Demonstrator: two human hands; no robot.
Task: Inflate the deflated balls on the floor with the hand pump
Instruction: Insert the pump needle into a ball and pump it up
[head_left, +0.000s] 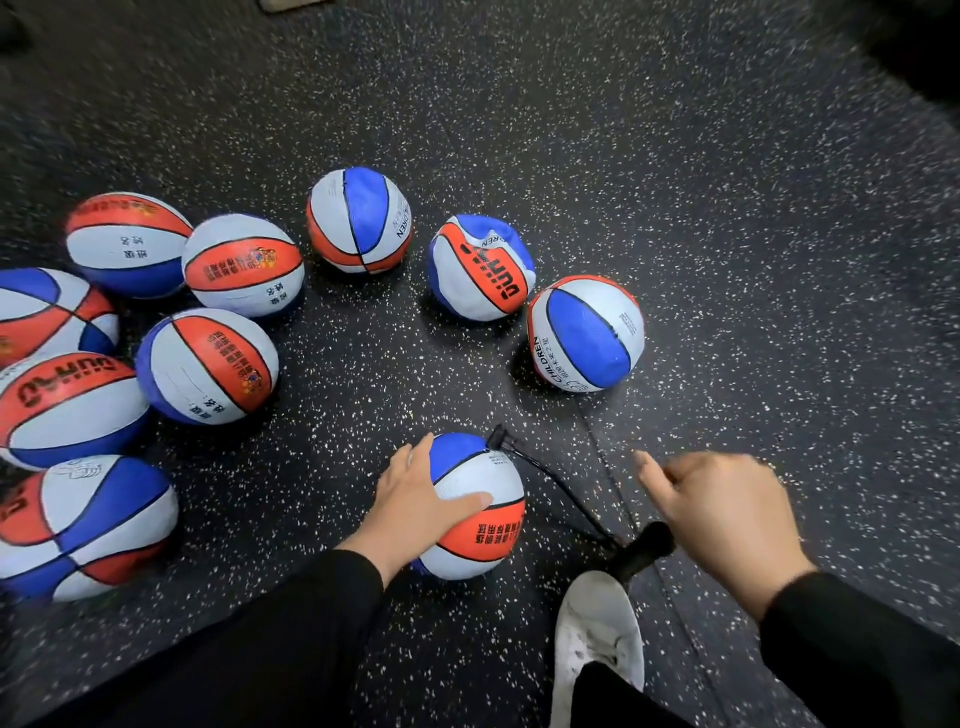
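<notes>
Head view: we are seeing dark speckled floor carrying balls. Left hand spread, pressing ball; right hand loosely curled, gripping nothing, hovering beside pump; hose joining ball.

Left hand rests on nearest ball; pump lies just right of it.

A dark rubber floor flecked with white fills the view, a seam running through it toward five o'clock. A scuffed white shoe stands at five o'clock, a black trouser leg rising from it.
</notes>
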